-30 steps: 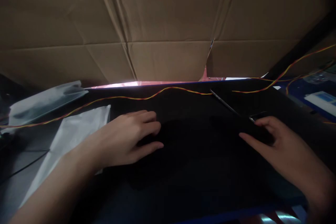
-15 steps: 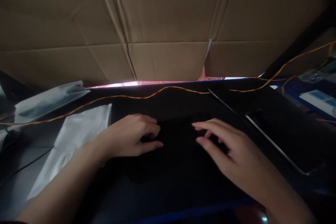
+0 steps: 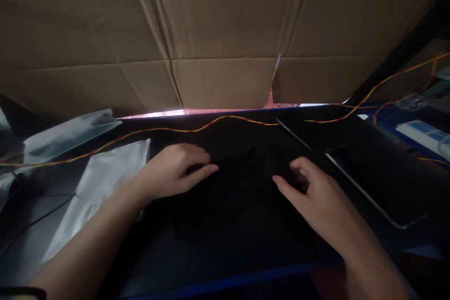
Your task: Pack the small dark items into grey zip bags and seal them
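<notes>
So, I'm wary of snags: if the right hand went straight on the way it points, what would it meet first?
Probably the twisted red-and-yellow wire, ahead of the right hand; depth is unclear, and anything black lying between is hard to make out.

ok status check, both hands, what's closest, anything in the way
Left hand and right hand apart over dark surface; too dark to tell any grip. Flat silver-edged device beside right hand. Twisted wire beyond both hands, not between them.

pouch (image 3: pixel 111 168) partly behind left forearm (image 3: pixel 100 232)
</notes>
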Demonstrator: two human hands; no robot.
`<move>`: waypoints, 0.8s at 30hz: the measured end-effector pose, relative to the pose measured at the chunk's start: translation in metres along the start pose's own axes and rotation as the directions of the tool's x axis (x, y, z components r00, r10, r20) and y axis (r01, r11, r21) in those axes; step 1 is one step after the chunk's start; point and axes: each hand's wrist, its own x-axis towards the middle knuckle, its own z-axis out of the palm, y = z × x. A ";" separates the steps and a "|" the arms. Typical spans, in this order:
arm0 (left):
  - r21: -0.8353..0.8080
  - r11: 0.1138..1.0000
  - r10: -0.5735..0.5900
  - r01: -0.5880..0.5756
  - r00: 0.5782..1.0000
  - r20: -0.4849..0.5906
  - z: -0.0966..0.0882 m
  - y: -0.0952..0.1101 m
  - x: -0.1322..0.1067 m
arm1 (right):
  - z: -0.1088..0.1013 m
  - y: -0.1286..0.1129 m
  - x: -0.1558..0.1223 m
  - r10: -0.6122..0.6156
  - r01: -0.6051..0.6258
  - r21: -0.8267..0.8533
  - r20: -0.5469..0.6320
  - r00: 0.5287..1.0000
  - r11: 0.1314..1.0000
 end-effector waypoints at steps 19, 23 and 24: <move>0.248 0.929 -0.248 0.273 0.960 -0.127 0.001 -0.005 0.001 | -0.007 -0.064 -0.003 -0.501 0.470 0.212 0.131 0.856 0.857; 0.524 0.703 -0.446 0.482 0.872 -0.203 -0.020 -0.018 -0.020 | -0.021 -0.072 0.027 -0.606 0.600 0.169 -0.019 0.795 0.782; 0.529 0.653 -0.515 0.542 0.830 -0.215 -0.025 -0.025 -0.029 | -0.018 -0.073 0.036 -0.635 0.626 0.169 -0.003 0.773 0.761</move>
